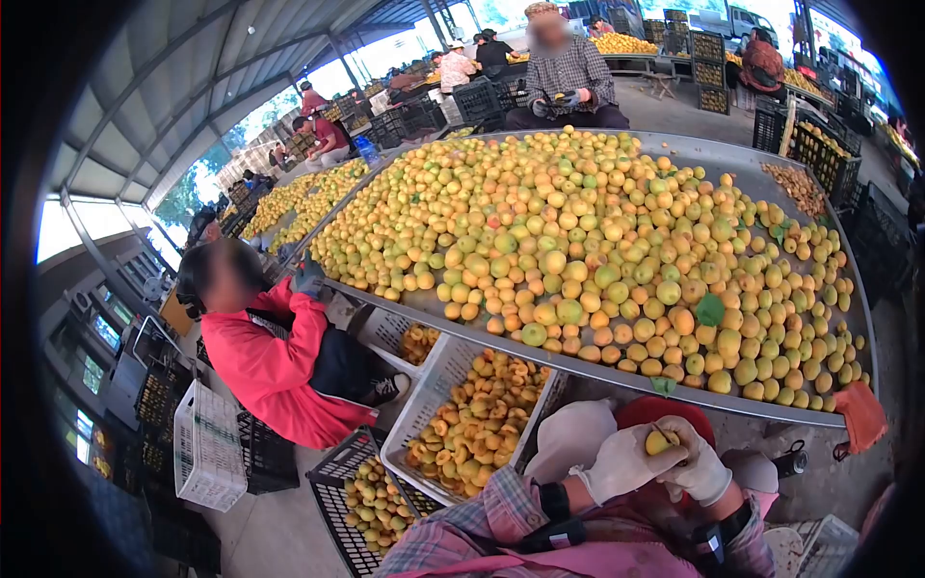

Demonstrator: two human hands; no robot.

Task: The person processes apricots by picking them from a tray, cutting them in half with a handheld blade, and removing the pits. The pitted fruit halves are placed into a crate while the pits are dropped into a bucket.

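Both of my hands wear pale gloves and meet over my lap, just below the near edge of the metal table [597, 371]. A yellow apricot [661, 440] shows between them. My left hand [624, 464] is closed round the apricot from the left. From the right, the fingers of my right hand [701, 474] are closed against it. Whether a blade is in the right fingers cannot be seen. Many whole apricots [540, 241], yellow to orange with some greenish ones, cover the table beyond my hands.
Left of my knees stands a white crate [397, 453] of split apricots, with a black crate [323, 482] of apricots beside it. An orange-red cloth [860, 416] hangs at the table's right corner. Co-workers sit left, in a red jacket [255, 371], and opposite, in a checked shirt [586, 72].
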